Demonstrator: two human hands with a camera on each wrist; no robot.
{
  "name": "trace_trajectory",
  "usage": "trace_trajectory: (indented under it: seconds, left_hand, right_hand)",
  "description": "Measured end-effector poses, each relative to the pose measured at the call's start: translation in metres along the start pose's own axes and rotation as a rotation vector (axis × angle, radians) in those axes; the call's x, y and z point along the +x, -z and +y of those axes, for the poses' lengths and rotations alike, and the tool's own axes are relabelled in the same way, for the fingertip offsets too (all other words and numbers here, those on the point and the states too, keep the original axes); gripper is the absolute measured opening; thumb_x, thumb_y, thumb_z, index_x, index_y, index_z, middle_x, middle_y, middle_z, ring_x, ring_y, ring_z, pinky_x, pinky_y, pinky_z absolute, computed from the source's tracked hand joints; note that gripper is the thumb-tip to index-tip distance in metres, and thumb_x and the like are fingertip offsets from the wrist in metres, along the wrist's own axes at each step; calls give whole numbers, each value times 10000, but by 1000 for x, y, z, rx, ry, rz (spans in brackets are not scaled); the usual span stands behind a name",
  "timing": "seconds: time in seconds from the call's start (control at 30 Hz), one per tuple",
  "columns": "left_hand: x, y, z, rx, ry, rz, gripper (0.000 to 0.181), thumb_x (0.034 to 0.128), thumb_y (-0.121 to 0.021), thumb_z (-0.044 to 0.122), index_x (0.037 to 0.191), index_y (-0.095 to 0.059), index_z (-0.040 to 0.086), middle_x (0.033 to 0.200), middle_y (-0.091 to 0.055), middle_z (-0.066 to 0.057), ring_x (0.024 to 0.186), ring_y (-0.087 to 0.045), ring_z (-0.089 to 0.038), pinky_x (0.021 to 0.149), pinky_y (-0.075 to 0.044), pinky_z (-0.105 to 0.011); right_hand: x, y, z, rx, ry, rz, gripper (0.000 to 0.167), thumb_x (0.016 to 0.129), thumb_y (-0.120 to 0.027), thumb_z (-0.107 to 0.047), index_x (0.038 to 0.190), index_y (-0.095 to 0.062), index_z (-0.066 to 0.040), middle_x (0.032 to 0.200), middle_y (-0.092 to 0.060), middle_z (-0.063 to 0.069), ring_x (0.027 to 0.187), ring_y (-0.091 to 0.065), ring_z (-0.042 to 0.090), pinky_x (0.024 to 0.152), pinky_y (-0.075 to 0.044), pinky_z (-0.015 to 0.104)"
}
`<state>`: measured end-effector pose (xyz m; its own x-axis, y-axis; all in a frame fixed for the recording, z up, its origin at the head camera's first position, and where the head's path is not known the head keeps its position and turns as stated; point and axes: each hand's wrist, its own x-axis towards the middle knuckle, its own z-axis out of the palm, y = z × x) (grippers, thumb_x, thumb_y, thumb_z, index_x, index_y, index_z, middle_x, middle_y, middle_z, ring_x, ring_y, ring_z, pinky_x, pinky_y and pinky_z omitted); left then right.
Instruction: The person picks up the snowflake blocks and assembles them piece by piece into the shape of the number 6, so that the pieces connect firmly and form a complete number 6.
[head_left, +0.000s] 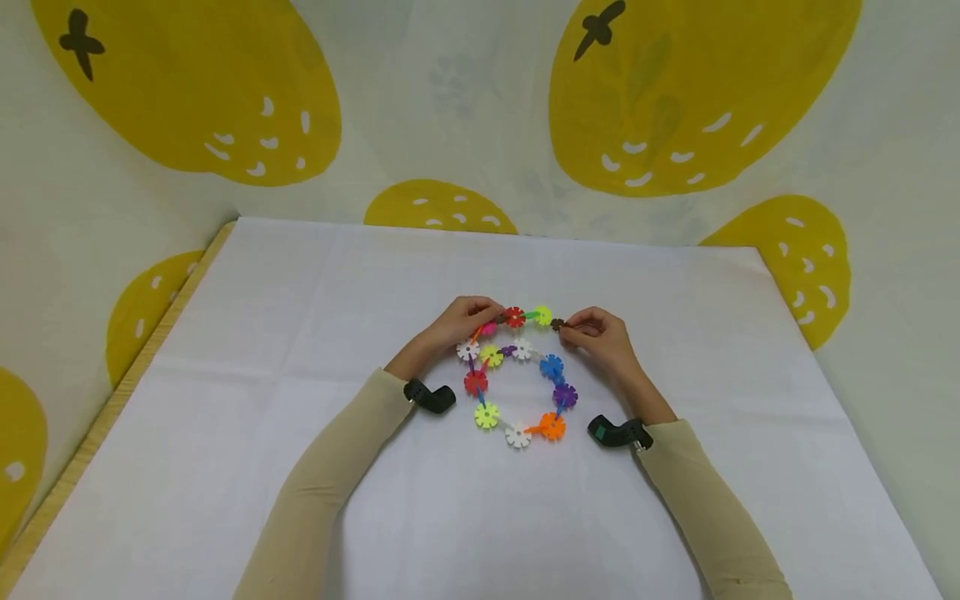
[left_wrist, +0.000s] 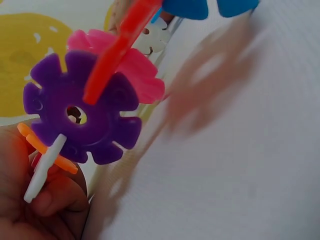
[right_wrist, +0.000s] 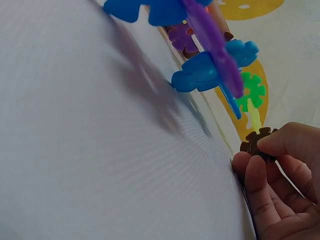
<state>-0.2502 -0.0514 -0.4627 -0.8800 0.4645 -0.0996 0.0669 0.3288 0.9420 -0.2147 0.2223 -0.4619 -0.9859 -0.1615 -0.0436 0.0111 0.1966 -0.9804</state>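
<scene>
A ring of joined plastic snowflake discs (head_left: 565,396) in many colours lies on the white cloth, and a second chain curves off its far left side. My left hand (head_left: 468,321) pinches that chain near a small brown disc, left of the red disc (head_left: 514,317). At the chain's right end, my right hand (head_left: 603,335) pinches a dark brown disc (right_wrist: 256,145) between thumb and fingers. It adjoins a yellow-green disc (head_left: 543,315), with a green disc (right_wrist: 251,91) beyond. A purple disc (left_wrist: 82,107) partly hides the left hand in the left wrist view.
White cloth (head_left: 712,517) covers the table, whose wooden edge (head_left: 97,408) shows at the left. Behind stands a pale backdrop with large yellow fruit shapes (head_left: 697,92). Black wrist devices (head_left: 618,432) sit at both cuffs, close to the ring's sides.
</scene>
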Motion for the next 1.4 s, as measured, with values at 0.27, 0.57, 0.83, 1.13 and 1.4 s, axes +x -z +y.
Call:
trace_trajectory:
  seconds: [0.27,0.57,0.83,1.13,1.4]
  left_hand:
    - [1,0,2,-25,-3,-48,317,1028,-511,225,1188,-660,-4,1152,-670,-127,977,-558,-145,884,-449,-249]
    - [4,-6,4,-48,-16,-81,340,978,-604,234,1279,-619,78,1126,-660,-87,979,-590,-165,832,-469,-238]
    - [6,-7,4,-7,-77,-154,397,954,-632,170,1343,-594,101,1275,-607,-63,952,-546,-167,824,-446,-238]
    - [6,-9,5,29,-125,-195,451,952,-645,167,1392,-552,127,1343,-570,-52,945,-558,-170,843,-461,-260]
    - [8,-10,4,36,-141,-141,479,925,-674,133,1386,-552,84,1311,-609,-109,992,-584,-191,854,-471,-258]
  right_hand:
    - [0,0,-1,85,12,-43,213,900,-657,24,1038,-534,132,840,-680,-30,731,-699,95,706,-550,211]
    - [0,-1,1,53,15,-60,271,881,-708,-30,1052,-561,119,915,-668,-4,770,-688,83,740,-540,205]
    - [2,-2,3,15,52,-61,245,872,-707,1,1045,-579,115,888,-672,-51,763,-678,63,736,-538,192]
    - [4,-9,3,-6,61,-29,239,852,-727,7,1031,-628,130,938,-698,34,781,-683,50,736,-550,213]
    - [6,-14,2,-14,46,-10,247,850,-738,-12,1008,-627,142,1016,-666,228,760,-687,57,725,-554,221]
